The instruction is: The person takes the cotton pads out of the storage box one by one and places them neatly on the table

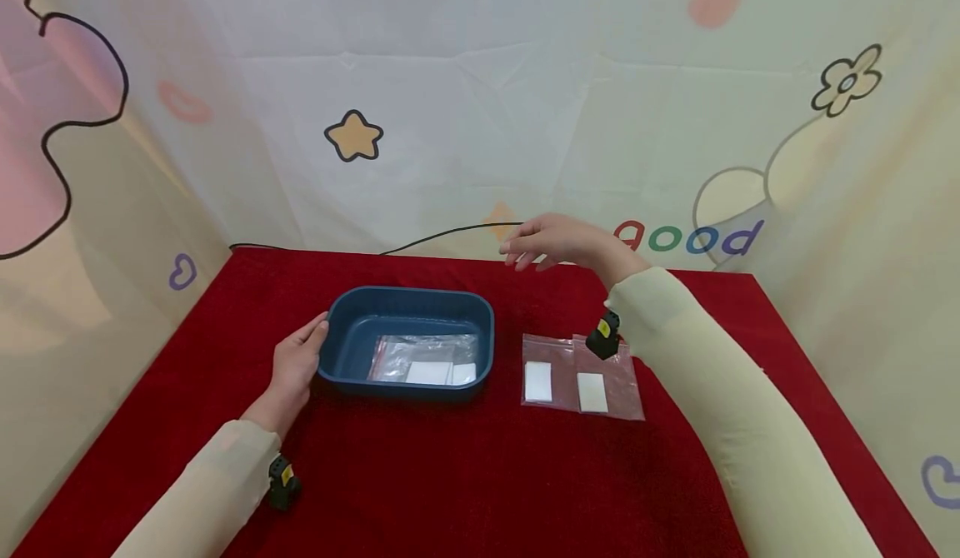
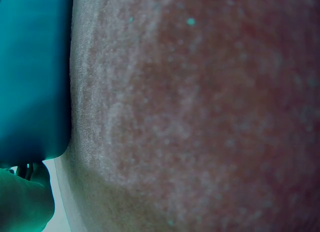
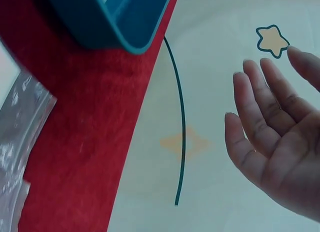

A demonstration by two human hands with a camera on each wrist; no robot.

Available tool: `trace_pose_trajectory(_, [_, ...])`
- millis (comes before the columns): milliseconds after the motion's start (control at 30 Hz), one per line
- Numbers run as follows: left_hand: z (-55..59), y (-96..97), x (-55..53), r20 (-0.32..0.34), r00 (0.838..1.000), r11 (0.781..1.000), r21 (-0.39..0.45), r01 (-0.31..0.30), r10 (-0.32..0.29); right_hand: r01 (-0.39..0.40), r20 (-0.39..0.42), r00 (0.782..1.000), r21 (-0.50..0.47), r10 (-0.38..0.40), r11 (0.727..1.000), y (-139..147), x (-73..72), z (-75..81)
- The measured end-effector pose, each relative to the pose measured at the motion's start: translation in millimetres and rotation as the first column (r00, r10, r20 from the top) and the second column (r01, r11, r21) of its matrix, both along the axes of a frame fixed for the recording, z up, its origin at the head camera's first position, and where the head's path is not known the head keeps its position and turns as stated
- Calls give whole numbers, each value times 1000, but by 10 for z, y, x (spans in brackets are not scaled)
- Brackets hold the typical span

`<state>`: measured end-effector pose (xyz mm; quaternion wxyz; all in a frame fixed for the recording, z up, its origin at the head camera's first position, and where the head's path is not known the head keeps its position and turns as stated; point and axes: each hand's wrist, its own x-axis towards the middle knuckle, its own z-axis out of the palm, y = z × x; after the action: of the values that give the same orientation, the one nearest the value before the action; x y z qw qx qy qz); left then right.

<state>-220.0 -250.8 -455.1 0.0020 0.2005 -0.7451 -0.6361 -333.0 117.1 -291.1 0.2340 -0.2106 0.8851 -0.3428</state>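
Observation:
A blue plastic basin (image 1: pixel 408 294) stands on the red cloth, and my left hand (image 1: pixel 294 364) holds it by its left side, thumb near the rim. Inside lie clear zip bags (image 1: pixel 393 356) with white cards or pads (image 1: pixel 430 372). In the left wrist view the basin's wall (image 2: pixel 32 81) fills the upper left, with part of the left hand (image 2: pixel 25 199) below. My right hand (image 1: pixel 562 241) is raised behind the basin's right side, fingers loosely bent, holding nothing; the right wrist view shows its palm (image 3: pixel 280 142).
Two more clear zip bags, a left one (image 1: pixel 558 375) and a right one (image 1: pixel 618 383), lie overlapping to the basin's right, each with a white piece. A printed curtain (image 1: pixel 465 125) hangs behind the red-covered table (image 1: pixel 480 483).

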Motion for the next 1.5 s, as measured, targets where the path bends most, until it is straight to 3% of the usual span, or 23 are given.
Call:
trace_pose_trajectory(367, [0, -16, 30, 5, 1000, 1000, 7, -9, 9, 1, 110, 994, -44, 4, 999, -466, -93, -109])
trace_pose_trajectory(867, [-17, -23, 34, 0, 1000, 1000, 23, -5, 5, 53, 241, 970, -42, -41, 998, -892, -182, -461])
trace_pose_trajectory(1000, [-18, -28, 22, 8, 1000, 1000, 18, -13, 12, 34, 271, 962, -13, -29, 999, -1007, -152, -544])
trace_pose_trajectory(1267, [-12, -12, 14, 3, 1000, 1000, -3, -5, 5, 24, 377, 925, 50, -41, 998, -1186, -91, -722])
trace_pose_trajectory(1500, [-5, -7, 9, -3, 1000, 1000, -6, -3, 3, 11, 394, 918, 103, -51, 995, -1276, -73, -794])
